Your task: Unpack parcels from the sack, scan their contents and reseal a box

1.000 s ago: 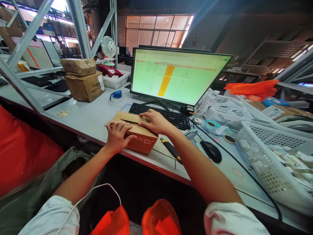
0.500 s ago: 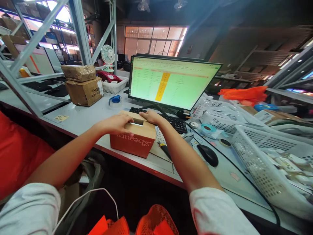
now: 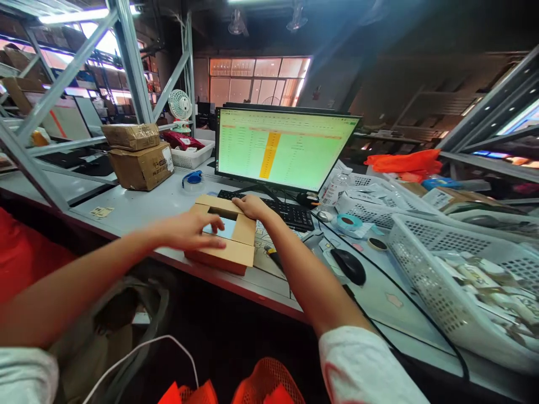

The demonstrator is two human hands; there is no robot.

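A small cardboard box point(image 3: 242, 247) with a reddish front side sits near the desk's front edge, its tan top flaps partly opened. Through the gap between them, something pale and flat point(image 3: 227, 226) shows inside; its kind I cannot make out. Over the left part of the opening is my left hand point(image 3: 189, 231), thumb and fingers apart, holding nothing. My right hand point(image 3: 249, 206) grips the box's far right corner, fingers bent over the top. Behind the box lies a black keyboard point(image 3: 295, 215). A yellow-and-black utility knife point(image 3: 274, 255) lies beside it, partly behind my right forearm.
A monitor point(image 3: 290, 151) stands at the back. Two brown boxes point(image 3: 141, 165) are stacked at left, near a blue tape dispenser point(image 3: 192, 178). To the right are a mouse point(image 3: 348, 266), a tape roll point(image 3: 349, 222) and a white basket point(image 3: 421, 275) of small packets. A cable crosses the desk.
The box's near flap has swung up and outward, covering the front lettering, and the top opening is wider. My left hand has shifted slightly left and down; my right hand stays at the far corner.
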